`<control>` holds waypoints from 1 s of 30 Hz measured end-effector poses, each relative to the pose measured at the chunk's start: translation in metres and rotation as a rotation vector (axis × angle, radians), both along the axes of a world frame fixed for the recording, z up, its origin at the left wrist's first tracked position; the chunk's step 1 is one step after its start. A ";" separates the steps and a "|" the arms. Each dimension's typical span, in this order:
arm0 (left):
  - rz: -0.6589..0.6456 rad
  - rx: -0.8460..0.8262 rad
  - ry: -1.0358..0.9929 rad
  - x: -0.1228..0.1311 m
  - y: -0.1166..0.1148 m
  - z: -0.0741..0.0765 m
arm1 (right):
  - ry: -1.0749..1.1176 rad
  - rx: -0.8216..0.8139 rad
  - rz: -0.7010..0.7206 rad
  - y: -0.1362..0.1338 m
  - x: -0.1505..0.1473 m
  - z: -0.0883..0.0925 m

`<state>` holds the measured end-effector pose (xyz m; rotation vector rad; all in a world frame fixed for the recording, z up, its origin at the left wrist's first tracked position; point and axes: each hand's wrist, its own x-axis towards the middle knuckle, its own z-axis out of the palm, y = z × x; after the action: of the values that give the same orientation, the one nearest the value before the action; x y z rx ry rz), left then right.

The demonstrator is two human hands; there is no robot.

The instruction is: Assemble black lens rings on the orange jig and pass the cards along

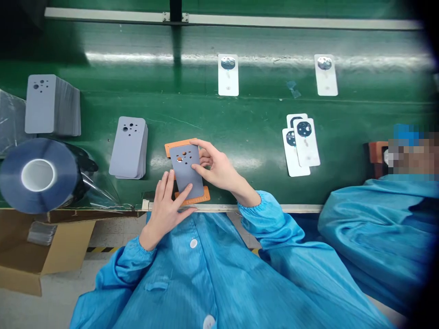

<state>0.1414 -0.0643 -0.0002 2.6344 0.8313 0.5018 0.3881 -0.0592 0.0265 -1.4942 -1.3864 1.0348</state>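
Observation:
A grey rectangular sheet with several round holes [187, 170] lies on an orange jig [179, 145] at the near edge of the green belt [240, 123]. My left hand [166, 205] rests flat with fingers stretched out, its fingertips on the sheet's lower left corner. My right hand [216, 167] curls over the sheet's right edge, thumb and fingers pressing on it. Both sleeves are blue.
Two stacks of grey sheets [129, 147] [51, 105] stand to the left, beside a roll of clear film [37, 176]. White cards with dark circles [302, 144] [228, 74] [325, 74] lie on the belt. A cardboard box [37, 260] sits lower left. Another person in blue [380, 228] sits at right.

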 end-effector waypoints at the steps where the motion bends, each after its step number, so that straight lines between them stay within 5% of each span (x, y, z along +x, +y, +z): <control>1: -0.010 0.001 0.009 0.000 0.000 -0.002 | -0.034 0.015 -0.001 0.000 0.000 -0.002; 8: -0.011 0.002 -0.022 -0.003 -0.003 -0.014 | -0.399 0.198 -0.020 0.004 0.000 -0.015; 18: 0.029 -0.058 -0.083 -0.001 -0.008 -0.019 | -0.616 0.070 0.094 0.008 0.002 -0.024; 30: 0.036 -0.088 -0.088 -0.002 -0.007 -0.022 | -0.909 0.043 0.208 -0.012 -0.043 -0.013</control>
<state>0.1399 -0.0713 -0.0225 2.5030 0.8553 0.5727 0.3454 -0.0716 0.0140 -1.9148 -2.1960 0.4064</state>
